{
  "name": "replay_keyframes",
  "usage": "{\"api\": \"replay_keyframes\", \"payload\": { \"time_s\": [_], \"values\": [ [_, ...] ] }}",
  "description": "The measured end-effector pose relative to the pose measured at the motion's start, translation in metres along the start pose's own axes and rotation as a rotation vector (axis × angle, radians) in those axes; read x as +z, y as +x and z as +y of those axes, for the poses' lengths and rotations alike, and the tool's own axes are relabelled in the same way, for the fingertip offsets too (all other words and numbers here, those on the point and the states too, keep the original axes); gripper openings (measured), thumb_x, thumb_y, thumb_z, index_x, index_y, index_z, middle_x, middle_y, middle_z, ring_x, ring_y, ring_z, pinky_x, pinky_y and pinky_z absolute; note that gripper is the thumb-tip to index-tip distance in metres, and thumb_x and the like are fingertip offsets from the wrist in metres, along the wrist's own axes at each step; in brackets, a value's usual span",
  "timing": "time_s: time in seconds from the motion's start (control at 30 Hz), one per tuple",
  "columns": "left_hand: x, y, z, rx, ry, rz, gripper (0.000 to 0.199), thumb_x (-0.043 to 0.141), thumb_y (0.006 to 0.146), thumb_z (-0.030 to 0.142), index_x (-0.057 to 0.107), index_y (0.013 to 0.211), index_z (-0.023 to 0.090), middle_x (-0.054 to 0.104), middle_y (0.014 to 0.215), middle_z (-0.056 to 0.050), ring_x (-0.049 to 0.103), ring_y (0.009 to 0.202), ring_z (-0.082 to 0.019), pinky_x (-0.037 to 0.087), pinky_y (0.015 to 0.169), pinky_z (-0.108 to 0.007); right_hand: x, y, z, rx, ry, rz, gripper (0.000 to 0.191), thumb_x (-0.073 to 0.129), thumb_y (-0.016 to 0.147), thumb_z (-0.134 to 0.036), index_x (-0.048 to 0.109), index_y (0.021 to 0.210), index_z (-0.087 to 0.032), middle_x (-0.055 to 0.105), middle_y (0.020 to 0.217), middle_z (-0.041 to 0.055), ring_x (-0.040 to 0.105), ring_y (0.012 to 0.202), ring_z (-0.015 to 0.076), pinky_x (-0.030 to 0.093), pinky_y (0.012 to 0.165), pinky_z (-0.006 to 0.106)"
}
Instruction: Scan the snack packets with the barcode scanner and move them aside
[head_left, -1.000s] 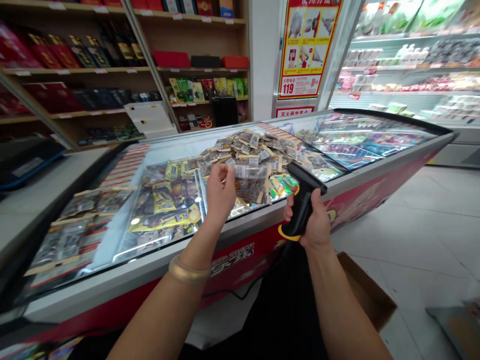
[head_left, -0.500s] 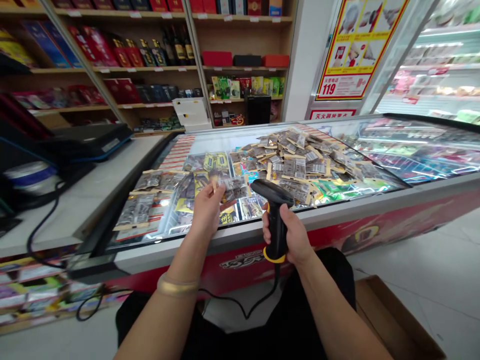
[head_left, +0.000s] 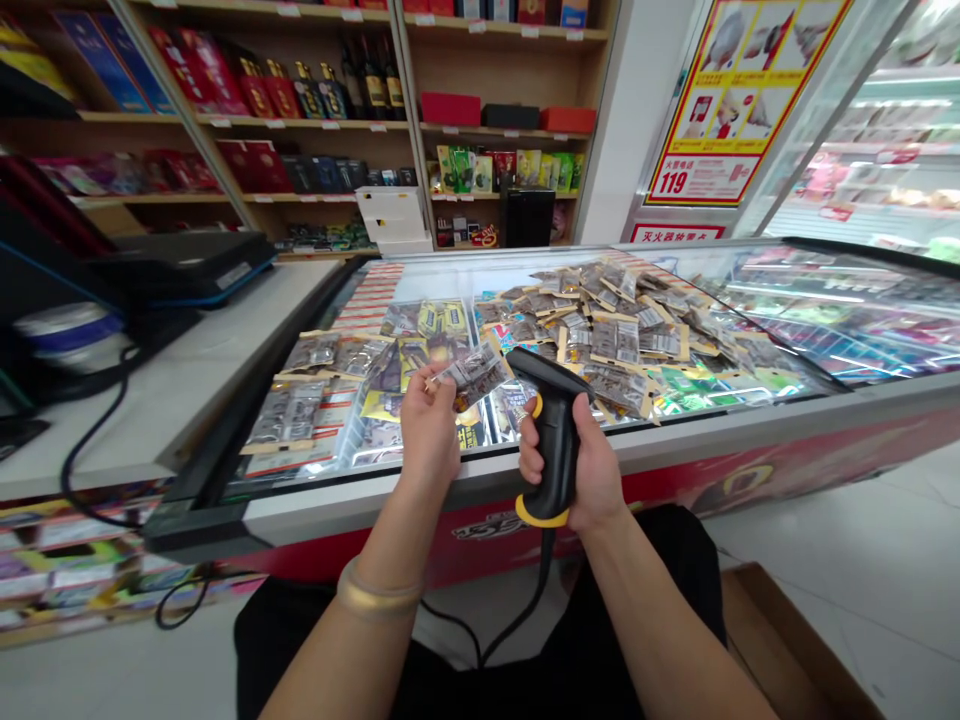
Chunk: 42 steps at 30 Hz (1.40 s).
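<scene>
Between the thumb and fingers of my left hand (head_left: 433, 425) is a small clear snack packet (head_left: 478, 374) with a tan edge, raised above the glass. My right hand (head_left: 589, 460) is wrapped round the grip of a black and yellow barcode scanner (head_left: 553, 430), its head right beside the packet. A heap of similar packets (head_left: 615, 338) spreads over the glass top of the freezer (head_left: 360, 290) behind the scanner. To the left, a few more packets (head_left: 281, 412) lie in a small group near the freezer's corner.
A white counter (head_left: 172, 390) with a dark device (head_left: 187, 265) adjoins the freezer on the left. The scanner's cable (head_left: 525, 610) hangs down in front of my lap. An open cardboard box (head_left: 787, 640) stands on the floor at the right. Stocked shelves (head_left: 315, 125) stand behind.
My left hand has brought the packet slightly right, and its flat side now shows more clearly beside the scanner head. The scanner has tilted a little. The whole view has shifted slightly.
</scene>
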<state>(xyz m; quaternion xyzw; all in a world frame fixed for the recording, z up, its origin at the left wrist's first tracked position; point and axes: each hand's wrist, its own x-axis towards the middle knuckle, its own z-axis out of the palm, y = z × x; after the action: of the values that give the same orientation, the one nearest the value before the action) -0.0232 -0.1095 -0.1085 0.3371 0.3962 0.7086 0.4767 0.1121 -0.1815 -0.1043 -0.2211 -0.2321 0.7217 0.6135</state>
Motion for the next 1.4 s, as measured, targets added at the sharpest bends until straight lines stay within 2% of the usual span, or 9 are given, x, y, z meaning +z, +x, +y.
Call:
{"api": "replay_keyframes", "payload": {
  "time_s": [0.17,0.4,0.57,0.77,0.9,1.03,1.13,1.23,1.4],
  "values": [
    [-0.002,0.0,-0.002,0.119,0.003,0.038,0.026,0.07,0.067,0.027,0.055,0.087,0.021,0.066,0.078,0.003,0.063,0.075,-0.011,0.05,0.073,-0.022,0.003,0.006,0.002,0.023,0.045,-0.007,0.048,0.068,0.082,-0.064,0.063,0.086,-0.016,0.056,0.063,-0.0022,0.048,0.045,0.0068,0.043,0.04,0.017],
    [-0.002,0.001,-0.007,0.132,0.025,0.04,0.02,0.066,0.073,0.026,0.055,0.089,0.021,0.068,0.082,0.001,0.067,0.08,-0.014,0.054,0.078,-0.026,0.003,0.007,0.003,0.033,0.056,-0.018,0.048,0.067,0.083,-0.063,0.063,0.085,-0.016,0.057,0.063,-0.0022,0.049,0.045,0.0068,0.044,0.04,0.017],
    [-0.017,0.001,-0.005,0.208,0.126,0.045,0.035,0.059,0.081,0.025,0.057,0.116,0.024,0.074,0.101,-0.004,0.071,0.097,-0.018,0.055,0.091,-0.033,0.006,0.004,0.002,0.016,0.018,-0.033,0.05,0.078,0.073,-0.061,0.065,0.087,-0.015,0.058,0.064,-0.0022,0.05,0.045,0.0067,0.044,0.041,0.017],
    [-0.081,0.018,0.021,0.322,0.595,0.249,0.034,0.049,0.084,0.023,0.072,0.107,0.016,0.071,0.123,-0.012,0.063,0.123,-0.025,0.044,0.112,-0.043,0.022,0.011,0.013,0.043,-0.008,-0.088,0.051,0.082,0.068,-0.06,0.066,0.086,-0.015,0.058,0.063,-0.0028,0.051,0.045,0.0064,0.045,0.041,0.017],
    [-0.112,0.02,0.04,0.396,1.173,0.185,0.044,0.057,0.08,0.024,0.069,0.119,0.009,0.057,0.141,-0.022,0.054,0.132,-0.033,0.039,0.116,-0.048,0.035,0.016,0.029,0.094,0.007,-0.102,0.051,0.081,0.068,-0.061,0.065,0.086,-0.016,0.059,0.063,-0.0029,0.05,0.044,0.0065,0.044,0.04,0.017],
    [-0.118,0.007,0.056,0.435,1.602,0.109,0.047,0.063,0.082,0.034,0.069,0.125,0.016,0.06,0.131,-0.022,0.053,0.128,-0.04,0.04,0.11,-0.058,0.044,0.022,0.044,0.151,-0.02,-0.101,0.053,0.08,0.068,-0.063,0.064,0.086,-0.016,0.059,0.062,-0.0026,0.051,0.044,0.0072,0.045,0.04,0.018],
    [-0.117,0.002,0.061,0.525,1.722,-0.049,0.049,0.064,0.084,0.041,0.066,0.131,0.027,0.052,0.146,-0.016,0.042,0.139,-0.041,0.033,0.113,-0.062,0.05,0.028,0.054,0.2,-0.04,-0.082,0.052,0.075,0.075,-0.064,0.063,0.088,-0.015,0.059,0.061,-0.0024,0.05,0.043,0.0074,0.043,0.039,0.018],
    [-0.118,0.003,0.062,0.542,1.773,-0.222,0.045,0.057,0.089,0.038,0.065,0.132,0.025,0.056,0.145,-0.014,0.04,0.143,-0.037,0.023,0.119,-0.06,0.057,0.033,0.06,0.23,-0.052,-0.06,0.049,0.069,0.081,-0.064,0.062,0.089,-0.016,0.059,0.061,-0.0022,0.049,0.044,0.0076,0.042,0.04,0.018],
    [-0.115,-0.001,0.066,0.447,1.806,-0.04,0.046,0.055,0.086,0.041,0.067,0.122,0.014,0.068,0.117,-0.019,0.059,0.118,-0.037,0.04,0.106,-0.053,0.066,0.037,0.066,0.255,-0.044,-0.054,0.047,0.067,0.083,-0.063,0.059,0.085,-0.017,0.057,0.06,-0.0031,0.048,0.044,0.0076,0.041,0.04,0.018]
  ]
}}
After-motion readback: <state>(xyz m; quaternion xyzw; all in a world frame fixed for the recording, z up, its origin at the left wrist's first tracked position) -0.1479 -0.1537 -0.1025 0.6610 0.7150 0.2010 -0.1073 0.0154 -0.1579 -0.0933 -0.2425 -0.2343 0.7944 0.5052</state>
